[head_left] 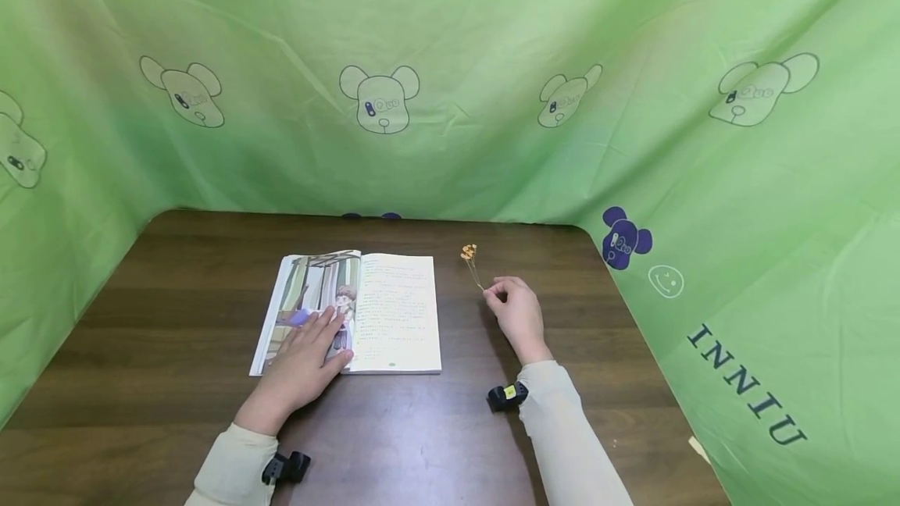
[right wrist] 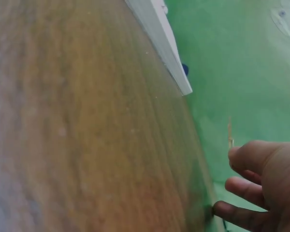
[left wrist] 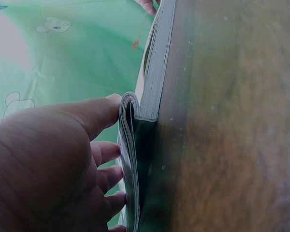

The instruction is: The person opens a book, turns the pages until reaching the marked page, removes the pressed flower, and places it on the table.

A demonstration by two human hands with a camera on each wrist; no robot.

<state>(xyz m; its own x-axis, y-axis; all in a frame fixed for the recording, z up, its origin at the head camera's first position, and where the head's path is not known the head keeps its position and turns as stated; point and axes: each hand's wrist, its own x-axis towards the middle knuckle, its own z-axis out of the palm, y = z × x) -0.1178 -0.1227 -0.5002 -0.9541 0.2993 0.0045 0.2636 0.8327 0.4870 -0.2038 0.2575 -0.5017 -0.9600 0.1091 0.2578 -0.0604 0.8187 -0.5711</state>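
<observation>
An open book (head_left: pixel 397 311) lies on the table, an illustration on its left page and printed text on its right. My left hand (head_left: pixel 302 361) rests flat on the left page with its fingers spread; in the left wrist view the fingers (left wrist: pixel 104 113) press against the curved pages. To the right of the book, my right hand (head_left: pixel 516 315) pinches the thin stem of a small dried flower sprig (head_left: pixel 473 261) between thumb and fingertips. Its yellow heads point up and left, away from the hand. In the right wrist view only a bit of the stem (right wrist: pixel 230 130) shows.
The dark wooden table (head_left: pixel 176 303) has green cloth (head_left: pixel 478 162) with bear prints behind it and at both sides. A small pale piece (head_left: pixel 699 450) lies at the table's right edge. Each wrist carries a black camera (head_left: pixel 506 397).
</observation>
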